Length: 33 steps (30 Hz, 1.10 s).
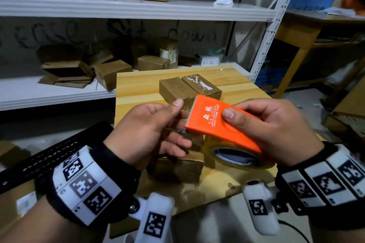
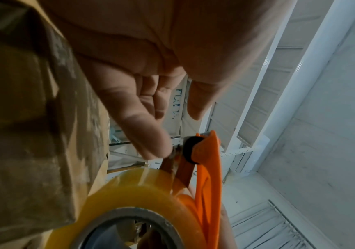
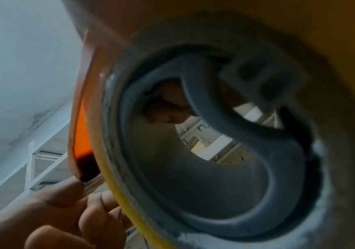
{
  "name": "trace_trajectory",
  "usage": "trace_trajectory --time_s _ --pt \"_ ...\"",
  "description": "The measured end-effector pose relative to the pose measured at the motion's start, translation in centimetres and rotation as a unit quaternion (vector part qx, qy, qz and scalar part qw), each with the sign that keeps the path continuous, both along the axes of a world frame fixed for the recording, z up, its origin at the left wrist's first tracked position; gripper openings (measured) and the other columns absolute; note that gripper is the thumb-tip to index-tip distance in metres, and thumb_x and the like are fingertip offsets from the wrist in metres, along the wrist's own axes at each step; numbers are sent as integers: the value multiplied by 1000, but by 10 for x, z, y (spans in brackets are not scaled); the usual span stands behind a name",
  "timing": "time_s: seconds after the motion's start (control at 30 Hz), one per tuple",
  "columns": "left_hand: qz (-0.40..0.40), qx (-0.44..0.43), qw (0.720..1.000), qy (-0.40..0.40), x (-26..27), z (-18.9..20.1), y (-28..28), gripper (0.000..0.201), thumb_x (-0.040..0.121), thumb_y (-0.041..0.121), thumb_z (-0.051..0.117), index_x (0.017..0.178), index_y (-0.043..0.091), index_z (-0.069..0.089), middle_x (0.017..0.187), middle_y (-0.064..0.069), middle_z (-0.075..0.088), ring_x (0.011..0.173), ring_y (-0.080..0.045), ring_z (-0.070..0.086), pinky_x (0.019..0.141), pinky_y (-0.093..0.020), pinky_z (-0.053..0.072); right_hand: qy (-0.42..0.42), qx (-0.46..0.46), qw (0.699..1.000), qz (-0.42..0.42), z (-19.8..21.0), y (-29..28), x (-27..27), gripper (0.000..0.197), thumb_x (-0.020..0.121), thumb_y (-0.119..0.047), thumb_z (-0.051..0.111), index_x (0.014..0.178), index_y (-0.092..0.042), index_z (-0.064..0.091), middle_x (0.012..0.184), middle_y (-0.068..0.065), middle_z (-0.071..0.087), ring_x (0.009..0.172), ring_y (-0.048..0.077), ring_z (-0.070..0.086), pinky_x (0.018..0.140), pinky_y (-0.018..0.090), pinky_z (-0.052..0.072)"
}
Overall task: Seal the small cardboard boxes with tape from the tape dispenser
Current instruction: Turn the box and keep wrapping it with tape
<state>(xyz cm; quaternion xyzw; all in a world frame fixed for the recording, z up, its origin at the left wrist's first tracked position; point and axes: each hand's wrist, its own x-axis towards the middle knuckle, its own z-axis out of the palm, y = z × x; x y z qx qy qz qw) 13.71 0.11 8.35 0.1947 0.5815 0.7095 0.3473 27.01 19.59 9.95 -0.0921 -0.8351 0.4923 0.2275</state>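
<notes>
Right hand (image 1: 276, 130) grips tape dispenser (image 1: 221, 124) — left hand (image 1: 146, 132) pinches (thumb up) its tape end.

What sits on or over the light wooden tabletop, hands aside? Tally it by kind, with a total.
Small brown cardboard boxes: 3
Orange plastic tape dispenser: 1
Roll of clear yellowish tape: 1
Total: 5

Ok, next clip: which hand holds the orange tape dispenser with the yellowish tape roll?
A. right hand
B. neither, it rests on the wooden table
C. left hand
A: in the head view the right hand wraps round the orange tape dispenser with its yellowish tape roll, while the left hand pinches at its serrated end.
</notes>
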Motion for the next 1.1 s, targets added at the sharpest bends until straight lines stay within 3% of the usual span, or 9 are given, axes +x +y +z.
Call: trace_trajectory --time_s 0.1,0.17,0.3,0.4,0.53,0.73,0.93,1.03,1.1 --pt "-13 -4 1000 7 2 -2 1 57 86 37 64 111 -14 63 76 -21 69 51 -21 65 39 -25 53 0 0 1000 9 2 -4 0 29 70 -53 74 83 -28 82 79 -11 81 68 1 73 59 10 50" --pt "-20 -10 1000 19 3 -4 1 48 81 34 65 103 -8 65 65 -14 68 48 -18 64 39 -23 52 -1 1 1000 12 3 -6 0 27 70 -51 75 82 -28 82 79 -12 80 67 0 72 58 10 50" --pt "5 -3 998 58 2 -8 -1 28 80 25 65 89 -2 66 60 -15 65 42 -17 58 39 -21 48 -11 13 1000 16 3 -7 1 28 71 -52 76 85 -29 83 81 -10 81 70 4 74 61 14 53" --pt "19 -28 992 122 0 -11 -2 19 91 21 65 79 8 70 60 -16 62 42 -19 51 47 -30 43 -18 17 1000 17 4 -8 1 33 68 -55 75 85 -28 84 81 -10 81 70 4 75 60 14 53" --pt "37 -43 988 141 -2 -12 -2 21 100 15 62 82 5 68 57 -14 55 44 -23 44 57 -39 39 -33 29 999 17 5 -8 1 35 68 -60 74 85 -31 84 82 -11 81 70 5 75 61 15 55" --pt "62 -79 975 199 -7 -9 -7 19 98 14 64 81 6 67 54 -6 59 45 -22 46 49 -28 40 -73 44 996 12 5 -7 0 35 68 -60 72 86 -32 83 80 -15 80 70 3 74 62 13 53" --pt "66 -101 962 243 -13 -3 -16 20 97 19 66 83 6 71 57 -4 65 48 -21 52 44 -26 44 -88 45 995 3 8 -5 1 38 66 -63 71 86 -33 83 81 -14 80 73 6 75 64 18 54" --pt "63 -85 975 197 -12 -5 -14 24 99 19 63 83 2 68 60 -7 64 51 -23 47 45 -26 40 -77 52 996 -10 5 -8 -1 42 63 -66 71 85 -32 83 80 -15 80 72 5 74 62 15 53" --pt "61 -63 985 147 -13 -6 -13 25 101 21 59 87 2 68 66 -9 66 55 -23 45 45 -24 37 -75 56 995 -21 4 -10 -2 43 63 -66 71 85 -31 83 79 -14 80 71 6 74 65 23 56"
